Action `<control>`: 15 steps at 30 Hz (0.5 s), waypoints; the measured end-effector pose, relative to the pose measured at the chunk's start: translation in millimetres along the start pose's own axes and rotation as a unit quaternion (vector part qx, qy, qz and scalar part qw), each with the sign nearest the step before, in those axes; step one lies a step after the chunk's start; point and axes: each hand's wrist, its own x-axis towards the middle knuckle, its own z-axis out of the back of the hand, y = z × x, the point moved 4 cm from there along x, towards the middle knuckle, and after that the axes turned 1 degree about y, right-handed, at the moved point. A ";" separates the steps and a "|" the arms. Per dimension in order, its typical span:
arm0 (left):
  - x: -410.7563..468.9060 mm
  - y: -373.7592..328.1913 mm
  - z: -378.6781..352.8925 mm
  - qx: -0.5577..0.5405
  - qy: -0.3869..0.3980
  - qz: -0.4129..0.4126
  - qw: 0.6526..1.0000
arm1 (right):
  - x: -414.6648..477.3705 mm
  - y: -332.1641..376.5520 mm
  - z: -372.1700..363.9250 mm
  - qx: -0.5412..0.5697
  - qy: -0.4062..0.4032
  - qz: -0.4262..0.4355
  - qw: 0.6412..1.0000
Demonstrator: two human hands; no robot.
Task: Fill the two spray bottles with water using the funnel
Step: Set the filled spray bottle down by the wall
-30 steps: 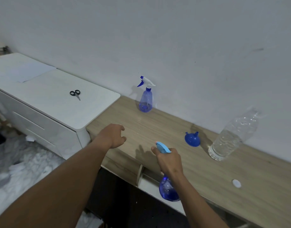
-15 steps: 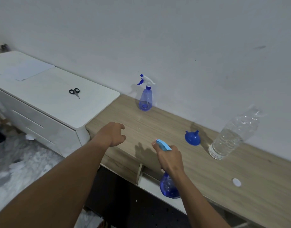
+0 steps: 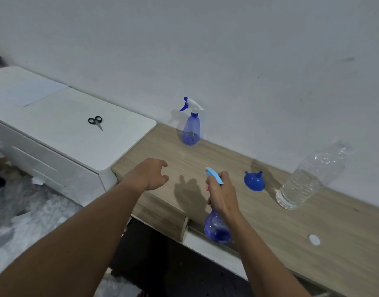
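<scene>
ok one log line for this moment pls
right hand: grips spray bottle | left hand: open, empty | funnel: on desk, unused

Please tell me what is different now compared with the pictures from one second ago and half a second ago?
Almost nothing changed. The right hand still grips the neck of the blue spray bottle with the light-blue trigger at the desk edge. The left hand still hovers open over the wooden desk, holding nothing. The blue spray bottle with the white trigger, blue plastic funnel, clear water bottle and white cap stayed in place.
</scene>
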 end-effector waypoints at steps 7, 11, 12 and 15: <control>30.6 -40.5 -13.3 -0.094 0.056 -0.064 0.992 | 44.3 36.0 3.5 0.017 -0.013 0.088 0.996; 61.5 -61.2 -27.4 -0.174 0.092 -0.095 0.976 | 83.7 44.8 10.0 -0.011 -0.040 0.092 0.995; 71.4 -65.4 -29.8 -0.206 0.098 -0.104 0.968 | 96.1 45.0 11.1 -0.016 -0.047 0.089 0.995; 106.4 -75.5 -38.1 -0.270 0.099 -0.135 0.948 | 131.5 45.1 11.7 0.006 -0.078 0.083 0.993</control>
